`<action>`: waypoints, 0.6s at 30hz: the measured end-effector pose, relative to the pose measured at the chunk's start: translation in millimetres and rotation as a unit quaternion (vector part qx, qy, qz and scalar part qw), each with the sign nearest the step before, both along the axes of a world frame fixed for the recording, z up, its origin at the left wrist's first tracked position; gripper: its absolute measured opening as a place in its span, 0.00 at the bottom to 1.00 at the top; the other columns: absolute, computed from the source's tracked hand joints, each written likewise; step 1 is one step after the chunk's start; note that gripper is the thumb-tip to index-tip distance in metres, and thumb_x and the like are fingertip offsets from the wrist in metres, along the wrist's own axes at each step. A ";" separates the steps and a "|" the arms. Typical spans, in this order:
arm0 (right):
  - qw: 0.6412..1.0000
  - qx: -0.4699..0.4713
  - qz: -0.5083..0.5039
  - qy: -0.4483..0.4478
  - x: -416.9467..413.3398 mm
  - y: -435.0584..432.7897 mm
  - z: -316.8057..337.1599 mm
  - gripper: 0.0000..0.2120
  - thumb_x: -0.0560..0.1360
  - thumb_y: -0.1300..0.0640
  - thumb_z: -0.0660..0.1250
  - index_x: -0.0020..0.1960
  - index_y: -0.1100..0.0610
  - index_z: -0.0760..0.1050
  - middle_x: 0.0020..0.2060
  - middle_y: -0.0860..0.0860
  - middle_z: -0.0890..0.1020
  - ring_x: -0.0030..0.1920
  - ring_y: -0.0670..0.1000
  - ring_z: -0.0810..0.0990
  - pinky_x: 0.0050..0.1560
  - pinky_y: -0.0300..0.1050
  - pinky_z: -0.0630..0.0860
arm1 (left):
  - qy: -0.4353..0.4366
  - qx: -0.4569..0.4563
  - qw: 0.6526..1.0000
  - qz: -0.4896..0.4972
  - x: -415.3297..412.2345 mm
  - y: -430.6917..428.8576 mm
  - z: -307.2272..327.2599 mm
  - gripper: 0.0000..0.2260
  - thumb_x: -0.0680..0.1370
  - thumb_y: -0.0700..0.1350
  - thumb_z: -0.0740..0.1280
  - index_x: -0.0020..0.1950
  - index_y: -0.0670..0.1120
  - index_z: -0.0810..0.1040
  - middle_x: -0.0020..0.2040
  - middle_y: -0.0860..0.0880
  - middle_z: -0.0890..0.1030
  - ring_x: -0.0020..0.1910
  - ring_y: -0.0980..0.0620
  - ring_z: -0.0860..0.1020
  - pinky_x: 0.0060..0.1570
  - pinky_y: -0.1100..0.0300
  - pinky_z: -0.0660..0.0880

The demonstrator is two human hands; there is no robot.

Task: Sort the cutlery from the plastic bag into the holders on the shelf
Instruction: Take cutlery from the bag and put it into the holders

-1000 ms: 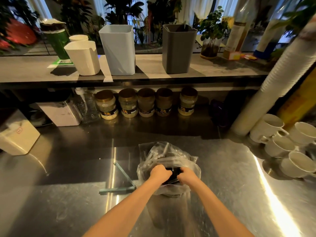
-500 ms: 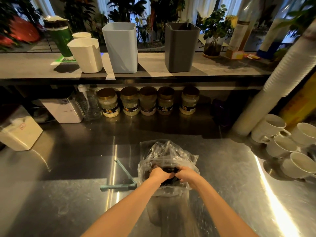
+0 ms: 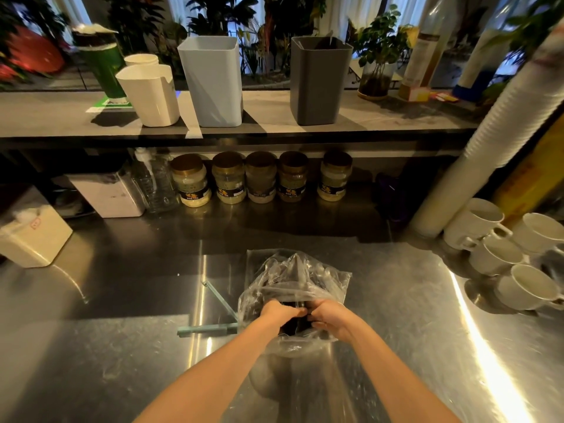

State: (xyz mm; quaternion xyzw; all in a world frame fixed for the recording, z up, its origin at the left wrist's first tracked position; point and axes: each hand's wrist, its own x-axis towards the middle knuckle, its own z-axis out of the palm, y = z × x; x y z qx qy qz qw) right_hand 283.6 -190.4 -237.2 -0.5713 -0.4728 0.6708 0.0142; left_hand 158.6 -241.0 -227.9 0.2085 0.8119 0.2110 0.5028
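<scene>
A clear plastic bag (image 3: 293, 279) lies on the steel counter (image 3: 122, 346), with dark cutlery showing dimly through it. My left hand (image 3: 279, 312) and my right hand (image 3: 331, 317) both grip the bag's near end, fingers curled into its opening, close together. On the shelf (image 3: 61, 117) stand a white holder (image 3: 149, 96), a light blue holder (image 3: 213, 80) and a dark grey holder (image 3: 319, 80); something dark pokes up inside the grey one.
A pale green clip (image 3: 213, 322) lies left of the bag. Several jars (image 3: 259, 178) line up under the shelf. White mugs (image 3: 503, 254) and a tall stack of cups (image 3: 500, 123) stand at the right. A white box (image 3: 33, 236) sits at the left.
My two hands have drawn closer together at the bag's opening, and the bag's top has puckered up a little. The bag stays in place on the counter.
</scene>
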 end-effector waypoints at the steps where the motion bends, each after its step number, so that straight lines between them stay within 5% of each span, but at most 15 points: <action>1: 1.000 -0.002 -0.005 0.002 -0.6 -1.2 3.0 0.19 0.75 0.72 0.53 0.61 0.62 0.75 0.55 0.56 0.80 0.50 0.48 0.79 0.36 0.33 0.75 | -0.032 0.005 0.999 0.024 -0.4 -1.3 -1.0 0.29 0.69 0.49 0.76 0.63 0.36 0.69 0.56 0.41 0.78 0.51 0.46 0.78 0.50 0.57 0.77; 5: 1.000 0.020 -0.011 0.022 -2.6 -4.7 4.3 0.19 0.73 0.74 0.53 0.57 0.63 0.77 0.53 0.59 0.80 0.49 0.50 0.79 0.47 0.38 0.77 | -0.125 0.015 0.988 0.084 -3.0 -7.1 -3.8 0.21 0.68 0.44 0.77 0.53 0.37 0.72 0.50 0.41 0.79 0.50 0.44 0.79 0.48 0.53 0.77; 10: 0.992 0.003 -0.090 0.090 -2.5 -11.5 9.6 0.17 0.76 0.74 0.53 0.52 0.62 0.77 0.47 0.54 0.81 0.48 0.48 0.80 0.65 0.48 0.71 | -0.213 0.012 0.972 0.095 -4.9 -13.0 -6.8 0.21 0.70 0.46 0.76 0.59 0.39 0.77 0.52 0.42 0.81 0.53 0.45 0.79 0.56 0.52 0.76; 14: 0.990 0.005 -0.090 0.108 -0.9 -16.9 17.6 0.11 0.79 0.69 0.57 0.47 0.63 0.77 0.51 0.58 0.80 0.53 0.51 0.79 0.61 0.43 0.73 | -0.300 0.013 0.945 0.131 -6.2 -23.8 -4.1 0.07 0.75 0.42 0.70 0.50 0.40 0.77 0.44 0.42 0.81 0.44 0.46 0.79 0.45 0.54 0.77; 18: 0.996 0.060 0.025 0.065 4.6 -23.0 25.0 0.12 0.79 0.65 0.58 0.61 0.64 0.74 0.55 0.54 0.78 0.56 0.49 0.76 0.61 0.41 0.73 | -0.313 0.040 0.938 0.140 -6.4 -25.5 -1.8 0.13 0.76 0.41 0.69 0.58 0.39 0.77 0.53 0.41 0.81 0.52 0.44 0.79 0.51 0.52 0.76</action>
